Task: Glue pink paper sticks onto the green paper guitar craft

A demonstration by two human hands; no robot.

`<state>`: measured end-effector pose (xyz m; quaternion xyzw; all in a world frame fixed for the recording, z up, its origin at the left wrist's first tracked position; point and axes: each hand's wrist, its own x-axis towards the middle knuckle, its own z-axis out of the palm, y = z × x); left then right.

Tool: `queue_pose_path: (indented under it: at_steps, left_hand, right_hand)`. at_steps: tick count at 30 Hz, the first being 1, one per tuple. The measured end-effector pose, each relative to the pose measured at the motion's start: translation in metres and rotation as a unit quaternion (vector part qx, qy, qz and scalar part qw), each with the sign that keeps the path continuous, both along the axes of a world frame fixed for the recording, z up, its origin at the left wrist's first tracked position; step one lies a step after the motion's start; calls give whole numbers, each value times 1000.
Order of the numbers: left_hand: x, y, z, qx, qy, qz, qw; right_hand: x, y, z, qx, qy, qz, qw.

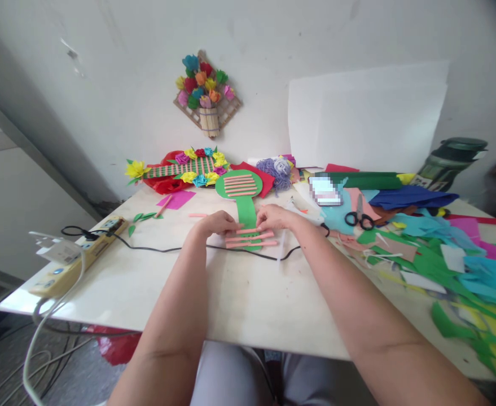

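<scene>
A green paper cutout [240, 206] shaped like a round fan with a handle lies flat on the table. Several pink paper rolls [240, 185] run side by side across its round head. More pink rolls [251, 243] lie crosswise over the lower handle. My left hand [222, 223] is closed, fingertips pinched at the left end of a pink paper roll [250, 231] on the handle. From the other side, my right hand [275, 217] pinches near the same roll's right part; its fingertips are partly hidden. A translucent glue stick [281, 246] is beside the handle.
A black cord [154, 248] crosses the table from a power strip [78, 262]. A white glue gun [311, 219], scissors [360, 217], a phone [325, 190] and paper scraps [434, 265] lie to the right. Behind is a flower-trimmed paper fan [184, 168]; a bottle [451, 163] stands far right.
</scene>
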<state>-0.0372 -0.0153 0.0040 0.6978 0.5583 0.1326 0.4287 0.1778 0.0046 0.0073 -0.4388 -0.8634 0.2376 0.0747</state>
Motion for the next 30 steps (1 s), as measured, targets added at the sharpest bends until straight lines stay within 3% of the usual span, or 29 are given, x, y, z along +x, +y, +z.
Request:
queue_pose_path:
  at_steps: [12,21,26,30]
  left_hand:
    - [-7,6,-9,19,-31,-32,999]
    - [-6,1,0,103,-128,6,986]
    - [9,-1,1,160,-286,100,939]
    - [26,3,-4,163,-335,137,918]
  right_hand:
    - [1,2,-2,-4,18,4,1000]
    - [7,3,0,-69,154,19,986]
    - [5,-2,7,-105,295,-54,948]
    - [0,-10,12,-115,380,-101,912]
